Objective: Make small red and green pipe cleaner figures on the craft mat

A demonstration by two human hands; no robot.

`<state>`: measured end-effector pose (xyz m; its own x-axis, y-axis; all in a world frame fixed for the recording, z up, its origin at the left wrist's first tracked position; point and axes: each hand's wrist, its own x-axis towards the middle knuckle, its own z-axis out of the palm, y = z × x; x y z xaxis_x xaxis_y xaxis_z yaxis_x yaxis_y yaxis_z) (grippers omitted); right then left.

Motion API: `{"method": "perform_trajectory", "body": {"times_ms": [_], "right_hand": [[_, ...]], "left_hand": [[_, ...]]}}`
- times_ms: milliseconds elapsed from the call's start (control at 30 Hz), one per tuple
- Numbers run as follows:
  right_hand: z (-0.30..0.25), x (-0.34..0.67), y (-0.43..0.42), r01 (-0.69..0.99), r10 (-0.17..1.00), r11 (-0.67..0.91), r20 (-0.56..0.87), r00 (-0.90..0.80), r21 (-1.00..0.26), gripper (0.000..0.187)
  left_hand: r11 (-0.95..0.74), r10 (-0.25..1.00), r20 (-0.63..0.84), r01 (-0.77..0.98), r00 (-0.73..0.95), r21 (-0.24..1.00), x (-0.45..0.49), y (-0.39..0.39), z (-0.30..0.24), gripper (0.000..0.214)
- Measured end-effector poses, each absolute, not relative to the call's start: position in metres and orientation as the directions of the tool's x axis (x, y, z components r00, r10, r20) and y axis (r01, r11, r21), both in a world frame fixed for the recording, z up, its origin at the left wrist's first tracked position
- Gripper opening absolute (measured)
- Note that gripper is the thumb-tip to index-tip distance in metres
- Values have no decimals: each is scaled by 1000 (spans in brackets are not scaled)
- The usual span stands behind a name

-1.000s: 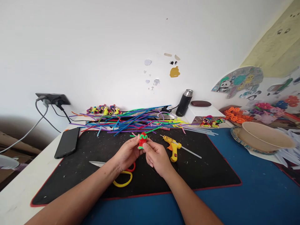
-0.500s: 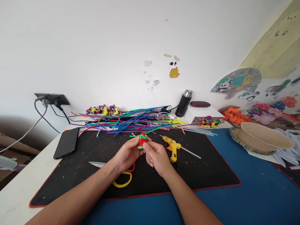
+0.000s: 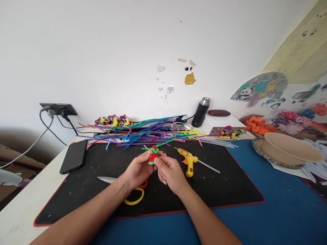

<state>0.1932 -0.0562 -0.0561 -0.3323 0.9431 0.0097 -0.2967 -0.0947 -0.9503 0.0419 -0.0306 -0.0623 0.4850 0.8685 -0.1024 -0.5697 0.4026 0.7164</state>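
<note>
A small red and green pipe-cleaner figure (image 3: pixel 154 156) is held upright between both hands, above the black mat. My left hand (image 3: pixel 138 167) grips its left side with the thumb and fingers closed. My right hand (image 3: pixel 170 172) pinches its lower right side, thumb in front; the other fingers are curled. Under my left wrist lie scissors (image 3: pixel 134 201) with red and yellow handles, partly covered by the arm. Just right of my right hand rests a yellow hot glue gun (image 3: pixel 189 162) with a clear glue stick in its back.
Many coloured pipe cleaners (image 3: pixel 150 131) lie in a heap along the wall. Finished figures (image 3: pixel 112 119) stand behind them. A phone (image 3: pixel 73 156) is at the left, a black thermos flask (image 3: pixel 201 113) at the back, and a round bowl (image 3: pixel 291 148) at the right. The black mat (image 3: pixel 224 187) covers the table's middle.
The figure has shifted slightly left and tilted a little in my fingers. Both hands keep their hold, and the view has moved slightly.
</note>
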Motion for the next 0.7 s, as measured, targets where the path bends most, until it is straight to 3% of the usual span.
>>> {"method": "perform_trajectory", "body": {"times_ms": [700], "right_hand": [[-54,194,-58,-303,927,-141,-18,-375,-943,48]], "left_hand": [[374,870,-19,-635,493,675,38,-28,-67,19]]}}
